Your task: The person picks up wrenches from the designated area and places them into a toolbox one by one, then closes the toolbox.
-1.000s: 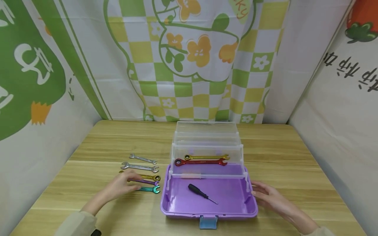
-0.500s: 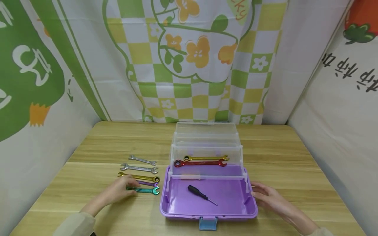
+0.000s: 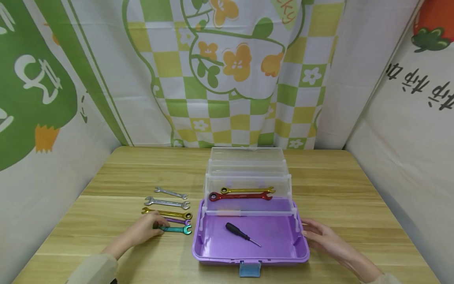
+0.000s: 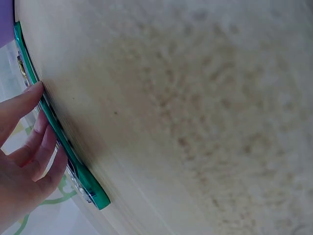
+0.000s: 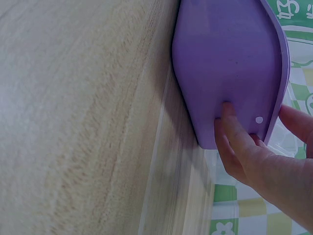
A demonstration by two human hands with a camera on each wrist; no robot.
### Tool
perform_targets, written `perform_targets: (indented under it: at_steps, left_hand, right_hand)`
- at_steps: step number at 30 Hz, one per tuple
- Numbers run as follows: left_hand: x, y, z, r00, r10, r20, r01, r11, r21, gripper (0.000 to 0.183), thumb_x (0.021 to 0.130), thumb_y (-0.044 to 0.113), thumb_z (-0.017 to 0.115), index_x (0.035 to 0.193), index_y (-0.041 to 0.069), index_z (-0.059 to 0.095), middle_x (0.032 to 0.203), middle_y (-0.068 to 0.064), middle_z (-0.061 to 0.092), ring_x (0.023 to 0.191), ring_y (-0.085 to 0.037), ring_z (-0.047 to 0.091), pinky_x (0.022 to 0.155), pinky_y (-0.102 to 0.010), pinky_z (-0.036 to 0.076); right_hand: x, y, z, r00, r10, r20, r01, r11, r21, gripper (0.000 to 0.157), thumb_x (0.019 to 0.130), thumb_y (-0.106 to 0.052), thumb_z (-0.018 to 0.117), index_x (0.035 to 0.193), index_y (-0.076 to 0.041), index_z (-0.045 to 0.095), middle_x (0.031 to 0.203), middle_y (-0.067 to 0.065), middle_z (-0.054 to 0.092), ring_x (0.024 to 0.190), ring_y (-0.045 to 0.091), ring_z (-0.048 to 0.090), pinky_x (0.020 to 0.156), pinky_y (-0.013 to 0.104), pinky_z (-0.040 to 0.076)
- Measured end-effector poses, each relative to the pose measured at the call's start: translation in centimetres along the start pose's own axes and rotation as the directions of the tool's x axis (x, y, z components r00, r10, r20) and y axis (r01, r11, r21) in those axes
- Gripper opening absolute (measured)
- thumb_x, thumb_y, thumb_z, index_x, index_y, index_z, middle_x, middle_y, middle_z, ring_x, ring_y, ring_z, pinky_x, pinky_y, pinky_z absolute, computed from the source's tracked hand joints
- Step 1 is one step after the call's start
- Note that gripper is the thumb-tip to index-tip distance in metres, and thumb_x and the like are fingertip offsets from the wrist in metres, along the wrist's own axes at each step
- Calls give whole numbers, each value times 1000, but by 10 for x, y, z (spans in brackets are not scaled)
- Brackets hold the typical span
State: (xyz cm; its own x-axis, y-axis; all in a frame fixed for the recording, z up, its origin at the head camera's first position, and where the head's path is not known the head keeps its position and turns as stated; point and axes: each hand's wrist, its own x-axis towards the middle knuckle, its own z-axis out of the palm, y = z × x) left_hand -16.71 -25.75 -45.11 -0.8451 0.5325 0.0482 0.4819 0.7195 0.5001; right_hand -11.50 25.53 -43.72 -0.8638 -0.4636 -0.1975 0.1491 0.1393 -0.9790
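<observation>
My left hand (image 3: 143, 229) is at the near end of a row of wrenches on the table. It pinches a shiny green open-end wrench (image 3: 178, 229); the left wrist view has the thumb and fingertips along this green wrench (image 4: 57, 128), which lies on the wood. Just beyond it are a purple wrench (image 3: 179, 221), partly covered by the fingers, and a gold ratchet wrench (image 3: 173, 213). My right hand (image 3: 324, 238) rests against the right side of a purple toolbox (image 3: 250, 260), its fingers extended on the outer wall (image 5: 230, 58) and its thumb near the rim.
Two silver wrenches (image 3: 166, 202) lie farther back on the table. Inside the toolbox is a black-handled screwdriver (image 3: 237, 230). A clear tiered tray (image 3: 248, 167), folded back, has a gold wrench (image 3: 248, 190) and a red wrench (image 3: 241, 196) in it. A patterned curtain (image 3: 227, 110) hangs behind.
My left hand has moved slightly nearer and left, off the gold wrench and onto the green one, which has shifted little. My right hand has stayed at the toolbox's side.
</observation>
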Motion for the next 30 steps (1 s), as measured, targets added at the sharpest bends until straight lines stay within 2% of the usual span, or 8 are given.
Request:
perform_targets:
  at_steps: [9, 14, 20, 30]
  left_hand:
    - [4, 0, -1, 1000, -14, 22, 15, 999, -51, 17, 67, -1, 69, 81, 6, 65, 74, 3, 54, 67, -10, 49, 59, -24, 41]
    - [5, 2, -2, 999, -22, 47, 27, 994, -110, 17, 66, -3, 69, 81, 4, 63, 75, 1, 58, 66, -8, 51, 59, -23, 44]
    - [5, 0, -3, 999, -25, 28, 29, 986, -166, 18, 65, -9, 65, 76, 5, 61, 72, 0, 60, 64, -4, 51, 57, -20, 44]
    - [3, -3, -5, 999, -35, 27, 41, 972, -232, 15, 65, -5, 68, 75, 3, 62, 71, -3, 63, 64, -6, 56, 59, -21, 47]
  right_hand:
    - [0, -1, 0, 1000, 1, 4, -1, 1000, 0, 64, 92, -16, 45, 130, 20, 7, 130, 41, 22, 115, 32, 44, 91, 32, 41]
    - [0, -1, 0, 1000, -2, 10, 2, 1000, 2, 65, 92, -16, 45, 130, 20, 7, 129, 41, 23, 115, 32, 44, 91, 32, 41]
    - [0, 0, 0, 1000, -4, 7, 4, 1000, -1, 65, 92, -16, 45, 129, 21, 7, 129, 41, 23, 114, 31, 44, 91, 32, 41]
    - [0, 0, 0, 1000, -2, 9, 2, 1000, 0, 64, 92, -15, 45, 129, 21, 6, 129, 41, 22, 115, 31, 44, 91, 32, 41]
